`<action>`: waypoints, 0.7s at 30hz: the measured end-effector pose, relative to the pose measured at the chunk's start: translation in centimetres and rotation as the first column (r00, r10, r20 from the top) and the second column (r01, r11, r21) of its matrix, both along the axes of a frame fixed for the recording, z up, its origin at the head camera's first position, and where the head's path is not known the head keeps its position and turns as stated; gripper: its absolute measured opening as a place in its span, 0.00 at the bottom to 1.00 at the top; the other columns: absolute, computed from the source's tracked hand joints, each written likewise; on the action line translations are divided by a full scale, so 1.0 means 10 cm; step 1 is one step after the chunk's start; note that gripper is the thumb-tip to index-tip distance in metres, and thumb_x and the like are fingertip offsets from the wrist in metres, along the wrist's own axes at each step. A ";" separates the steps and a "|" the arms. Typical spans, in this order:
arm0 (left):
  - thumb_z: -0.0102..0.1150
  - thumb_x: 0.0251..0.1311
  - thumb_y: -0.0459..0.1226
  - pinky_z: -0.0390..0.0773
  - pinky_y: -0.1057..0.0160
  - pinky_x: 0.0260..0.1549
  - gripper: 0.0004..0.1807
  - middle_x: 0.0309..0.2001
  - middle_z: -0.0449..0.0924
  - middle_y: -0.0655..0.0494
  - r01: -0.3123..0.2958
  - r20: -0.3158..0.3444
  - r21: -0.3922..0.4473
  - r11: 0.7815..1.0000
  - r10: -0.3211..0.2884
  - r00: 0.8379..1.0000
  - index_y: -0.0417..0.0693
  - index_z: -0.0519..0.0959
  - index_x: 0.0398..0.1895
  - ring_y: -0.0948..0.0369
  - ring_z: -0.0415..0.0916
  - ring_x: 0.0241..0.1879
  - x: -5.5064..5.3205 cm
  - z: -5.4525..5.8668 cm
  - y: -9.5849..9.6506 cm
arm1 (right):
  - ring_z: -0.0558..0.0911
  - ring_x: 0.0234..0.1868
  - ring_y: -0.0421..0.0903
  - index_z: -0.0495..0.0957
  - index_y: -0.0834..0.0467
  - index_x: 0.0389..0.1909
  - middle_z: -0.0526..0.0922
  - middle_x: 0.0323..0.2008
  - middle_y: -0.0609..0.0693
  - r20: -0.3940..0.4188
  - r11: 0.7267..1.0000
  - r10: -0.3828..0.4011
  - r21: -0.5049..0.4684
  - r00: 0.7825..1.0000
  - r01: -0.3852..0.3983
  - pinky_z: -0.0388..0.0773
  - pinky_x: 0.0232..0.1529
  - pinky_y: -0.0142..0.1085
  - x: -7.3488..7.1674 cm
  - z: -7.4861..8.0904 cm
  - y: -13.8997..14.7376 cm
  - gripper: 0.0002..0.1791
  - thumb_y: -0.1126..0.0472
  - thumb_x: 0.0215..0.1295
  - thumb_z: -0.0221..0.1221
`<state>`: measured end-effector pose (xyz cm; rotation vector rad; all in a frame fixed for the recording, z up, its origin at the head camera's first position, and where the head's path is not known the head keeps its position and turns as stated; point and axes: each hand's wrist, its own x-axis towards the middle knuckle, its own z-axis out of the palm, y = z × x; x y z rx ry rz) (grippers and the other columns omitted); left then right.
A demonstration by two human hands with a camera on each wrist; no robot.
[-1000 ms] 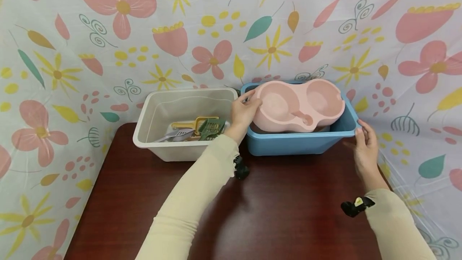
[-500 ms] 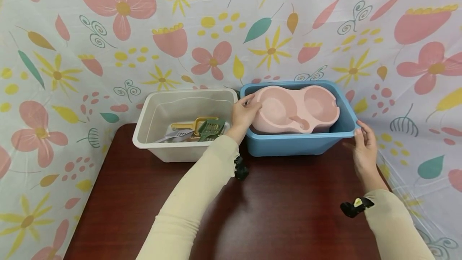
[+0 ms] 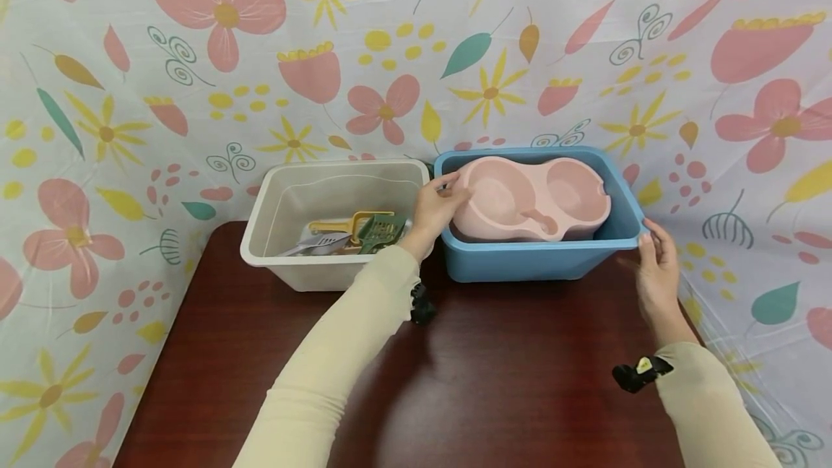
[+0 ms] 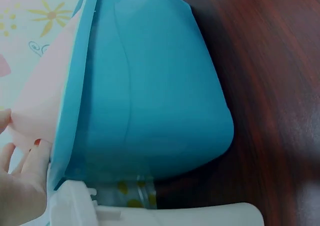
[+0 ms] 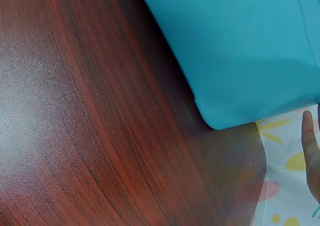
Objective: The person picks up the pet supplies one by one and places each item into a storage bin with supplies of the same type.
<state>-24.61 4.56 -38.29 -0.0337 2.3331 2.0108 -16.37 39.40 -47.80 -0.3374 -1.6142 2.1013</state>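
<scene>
A pink double pet bowl (image 3: 533, 197) with two round hollows sits inside a blue tub (image 3: 520, 262), its top near the rim. My left hand (image 3: 432, 211) pinches the bowl's left end between thumb and fingers; the left wrist view shows fingertips against the pink wall just above the tub's rim. At the tub's right front corner, my right hand (image 3: 659, 266) grips the rim. Only part of that hand (image 5: 312, 161) shows in the right wrist view. The underside of the bowl is hidden by the tub.
Left of the tub stands a beige tub (image 3: 344, 273) holding several litter scoops, among them a yellow scoop (image 3: 331, 226), a green scoop (image 3: 380, 233) and a grey scoop (image 3: 325, 240). Both tubs stand on a dark red-brown wooden table (image 3: 520, 367), against a flowered cloth (image 3: 390, 20).
The pink bowl has sunk from a tilted position above the rim down into the blue tub. My left hand stays at its left end; my right hand remains on the tub's corner.
</scene>
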 end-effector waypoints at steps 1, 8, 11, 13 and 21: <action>0.67 0.62 0.39 0.80 0.62 0.44 0.23 0.54 0.79 0.47 0.014 0.009 0.002 1.000 -0.014 1.000 0.50 0.79 0.62 0.57 0.77 0.52 0.00 0.01 -0.01 | 0.79 0.42 0.40 0.72 0.56 0.65 0.73 0.52 0.50 0.001 1.000 0.000 0.003 1.000 0.000 0.80 0.31 0.28 0.00 0.00 0.00 0.20 0.66 0.75 0.50; 0.62 0.66 0.37 0.80 0.61 0.45 0.21 0.53 0.81 0.48 0.070 -0.011 -0.050 0.996 -0.071 0.997 0.49 0.79 0.62 0.56 0.79 0.51 0.03 0.02 -0.13 | 0.79 0.40 0.40 0.72 0.58 0.65 0.73 0.51 0.52 -0.001 1.000 0.001 -0.007 1.000 -0.001 0.81 0.30 0.28 0.00 0.04 -0.04 0.19 0.67 0.75 0.50; 0.62 0.66 0.35 0.79 0.63 0.46 0.19 0.51 0.83 0.49 0.048 -0.038 -0.045 0.998 -0.050 0.998 0.47 0.80 0.60 0.56 0.79 0.52 0.04 0.01 -0.20 | 0.78 0.41 0.41 0.73 0.58 0.64 0.73 0.51 0.52 -0.005 1.000 0.004 -0.008 1.000 -0.004 0.81 0.30 0.28 0.02 0.08 -0.06 0.19 0.67 0.75 0.50; 0.62 0.65 0.34 0.79 0.62 0.47 0.18 0.49 0.83 0.49 0.041 -0.046 -0.012 0.999 -0.041 0.998 0.46 0.81 0.59 0.56 0.80 0.51 0.06 0.00 -0.25 | 0.78 0.42 0.41 0.73 0.58 0.64 0.73 0.52 0.51 -0.004 1.000 0.006 -0.006 1.000 -0.006 0.81 0.30 0.28 0.03 0.11 -0.07 0.19 0.66 0.75 0.51; 0.61 0.67 0.34 0.79 0.56 0.49 0.20 0.50 0.83 0.47 0.115 -0.081 0.091 0.989 -0.108 0.991 0.41 0.78 0.61 0.56 0.80 0.50 0.18 -0.05 -0.52 | 0.77 0.46 0.38 0.70 0.56 0.67 0.71 0.54 0.49 0.020 0.998 0.033 0.051 0.999 -0.034 0.80 0.33 0.26 0.09 0.13 -0.08 0.21 0.62 0.76 0.51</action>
